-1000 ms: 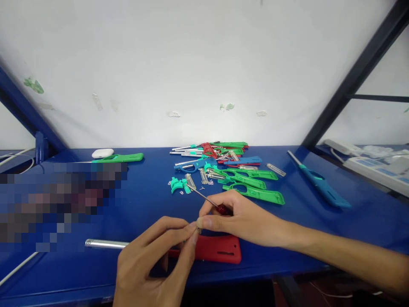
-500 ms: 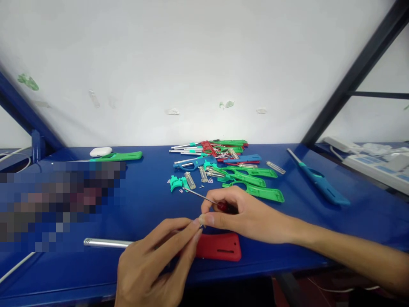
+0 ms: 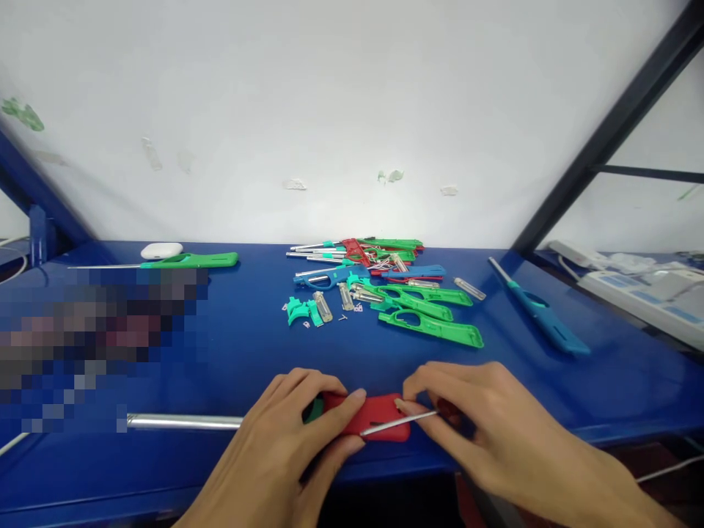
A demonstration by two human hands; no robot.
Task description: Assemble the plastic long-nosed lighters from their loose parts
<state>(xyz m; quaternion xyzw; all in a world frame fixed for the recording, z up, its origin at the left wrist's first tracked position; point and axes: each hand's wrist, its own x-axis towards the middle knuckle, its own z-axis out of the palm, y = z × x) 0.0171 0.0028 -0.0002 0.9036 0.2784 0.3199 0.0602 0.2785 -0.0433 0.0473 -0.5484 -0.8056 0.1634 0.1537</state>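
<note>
**Red lighter (image 3: pixel 379 408) pinned down near the front edge, two hands on the job**

Starting left: a green lighter (image 3: pixel 209 260) and a small white case (image 3: pixel 161 251) are parked by the worktop's (image 3: pixel 242 352) back edge. Down front, the red lighter's metal tube (image 3: pixel 184 422) is pointed left, lying about parallel to the front edge.

The body is straddled by the left hand (image 3: pixel 291 436), finger above and thumb below, closed snugly around it. Looks like light, stiff plastic, probably a bit slick, so it's best held by the body; the tube would likely roll in the fingers. The seam could be easily scuffed or cracked, at a guess.

Further back, teal trigger pieces (image 3: pixel 300 314), clear tanks (image 3: pixel 323 306) and green half-shells (image 3: pixel 429 326) are scattered towards the back edge. A screwdriver (image 3: pixel 399 422) is held in the curled right hand (image 3: pixel 489 422), shaft laid across the red body, fingertips at its right end. Whether anything tiny is pinched there can't be told.

Far right, a blue lighter (image 3: pixel 550 323) is left slanted. Elbow room is better found rearward; small bits could be lost over the front edge.
</note>
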